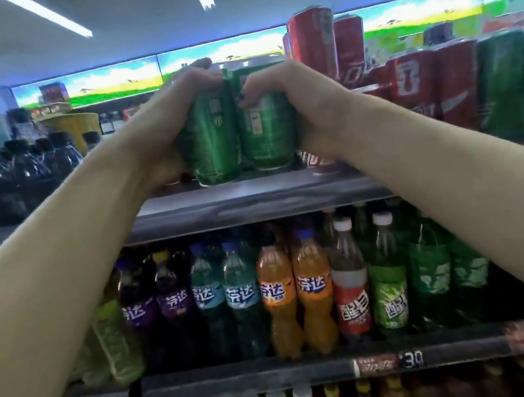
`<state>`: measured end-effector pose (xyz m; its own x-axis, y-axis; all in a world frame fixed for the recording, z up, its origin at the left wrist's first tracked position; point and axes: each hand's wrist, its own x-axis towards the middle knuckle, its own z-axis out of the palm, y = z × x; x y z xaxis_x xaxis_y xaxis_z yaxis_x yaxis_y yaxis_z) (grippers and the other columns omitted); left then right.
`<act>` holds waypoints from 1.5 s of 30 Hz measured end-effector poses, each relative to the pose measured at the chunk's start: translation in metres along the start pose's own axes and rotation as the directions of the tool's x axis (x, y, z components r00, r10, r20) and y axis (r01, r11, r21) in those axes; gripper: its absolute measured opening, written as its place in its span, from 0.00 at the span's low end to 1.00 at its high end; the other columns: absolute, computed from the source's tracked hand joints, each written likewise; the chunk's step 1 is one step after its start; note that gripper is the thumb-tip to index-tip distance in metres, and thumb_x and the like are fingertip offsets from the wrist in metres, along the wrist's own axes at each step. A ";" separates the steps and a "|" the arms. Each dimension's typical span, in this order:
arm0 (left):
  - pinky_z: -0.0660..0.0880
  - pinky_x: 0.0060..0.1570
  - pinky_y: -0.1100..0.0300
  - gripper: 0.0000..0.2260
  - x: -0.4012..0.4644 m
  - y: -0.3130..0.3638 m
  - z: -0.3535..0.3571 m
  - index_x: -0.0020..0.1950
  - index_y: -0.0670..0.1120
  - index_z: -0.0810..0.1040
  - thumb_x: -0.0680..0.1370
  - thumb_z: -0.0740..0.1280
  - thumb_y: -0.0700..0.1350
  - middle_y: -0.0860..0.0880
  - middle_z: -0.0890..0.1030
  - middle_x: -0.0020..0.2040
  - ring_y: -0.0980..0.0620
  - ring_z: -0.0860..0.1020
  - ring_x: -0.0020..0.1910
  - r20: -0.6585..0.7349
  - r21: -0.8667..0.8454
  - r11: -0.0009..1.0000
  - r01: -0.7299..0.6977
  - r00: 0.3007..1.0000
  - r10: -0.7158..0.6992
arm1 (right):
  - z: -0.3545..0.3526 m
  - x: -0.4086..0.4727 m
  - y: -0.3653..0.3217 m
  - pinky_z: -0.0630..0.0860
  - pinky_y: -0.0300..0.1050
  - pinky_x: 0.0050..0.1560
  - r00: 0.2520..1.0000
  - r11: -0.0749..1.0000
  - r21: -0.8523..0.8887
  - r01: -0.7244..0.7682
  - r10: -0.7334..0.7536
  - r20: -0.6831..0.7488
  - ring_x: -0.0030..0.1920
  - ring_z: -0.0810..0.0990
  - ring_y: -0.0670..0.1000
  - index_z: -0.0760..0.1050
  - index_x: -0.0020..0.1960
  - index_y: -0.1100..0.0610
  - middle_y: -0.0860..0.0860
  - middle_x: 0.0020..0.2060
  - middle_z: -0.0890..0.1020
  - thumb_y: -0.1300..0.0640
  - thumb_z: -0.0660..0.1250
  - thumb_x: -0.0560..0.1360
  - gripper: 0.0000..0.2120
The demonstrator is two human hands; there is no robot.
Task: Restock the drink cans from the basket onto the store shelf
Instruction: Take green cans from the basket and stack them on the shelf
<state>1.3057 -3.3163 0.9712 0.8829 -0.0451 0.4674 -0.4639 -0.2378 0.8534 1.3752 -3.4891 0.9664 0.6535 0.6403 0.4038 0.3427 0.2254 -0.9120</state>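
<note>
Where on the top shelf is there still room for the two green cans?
Bare shelf shows at the front edge under the green cans, between the dark bottles and red cans. Both sides look crowded. Both hands grip cans.

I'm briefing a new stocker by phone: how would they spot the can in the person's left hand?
Find the dark upper shelf above the row of bottles. At its front edge stand two green metal cans, each held by a hand. It is the left green can, in the left hand's grip, tilted slightly and nearest the dark bottles.
</note>
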 end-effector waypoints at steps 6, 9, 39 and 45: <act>0.72 0.67 0.29 0.14 0.036 -0.033 -0.032 0.62 0.50 0.76 0.79 0.69 0.53 0.40 0.81 0.63 0.37 0.80 0.62 0.076 -0.003 0.998 0.067 0.995 -0.066 | 0.004 0.041 0.025 0.76 0.70 0.63 0.997 0.998 0.038 -0.056 0.057 -0.047 0.63 0.81 0.67 0.74 0.69 0.67 0.65 0.64 0.81 0.62 0.66 0.69 0.28; 0.72 0.66 0.28 0.10 0.049 -0.049 -0.042 0.57 0.49 0.77 0.80 0.68 0.52 0.40 0.81 0.58 0.39 0.80 0.58 0.091 -0.038 0.996 0.075 0.993 -0.071 | 0.009 0.055 0.035 0.74 0.72 0.65 0.993 0.998 0.013 -0.068 0.069 -0.092 0.65 0.79 0.69 0.73 0.70 0.67 0.67 0.65 0.80 0.61 0.68 0.65 0.33; 0.74 0.70 0.43 0.48 0.061 -0.087 -0.069 0.78 0.44 0.69 0.62 0.81 0.59 0.45 0.81 0.69 0.45 0.80 0.66 0.059 0.031 0.981 0.190 0.980 -0.192 | 0.024 0.044 0.054 0.72 0.47 0.59 0.878 0.614 -0.699 -0.368 -0.019 -0.479 0.70 0.73 0.59 0.48 0.81 0.64 0.60 0.75 0.68 0.34 0.70 0.74 0.53; 0.72 0.72 0.44 0.52 0.063 -0.091 -0.068 0.75 0.51 0.68 0.57 0.86 0.63 0.48 0.78 0.71 0.46 0.77 0.70 -0.001 0.066 0.980 0.186 0.983 -0.186 | 0.035 0.022 0.055 0.73 0.51 0.57 0.835 0.348 -0.892 -0.288 -0.365 -0.412 0.64 0.73 0.60 0.58 0.75 0.61 0.59 0.67 0.69 0.44 0.72 0.77 0.38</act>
<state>1.3989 -3.2311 0.9391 0.9536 0.0011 0.3009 -0.2862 -0.3060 0.9080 1.3845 -3.4367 0.9221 0.6987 0.1503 0.6994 0.5333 -0.7611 -0.3693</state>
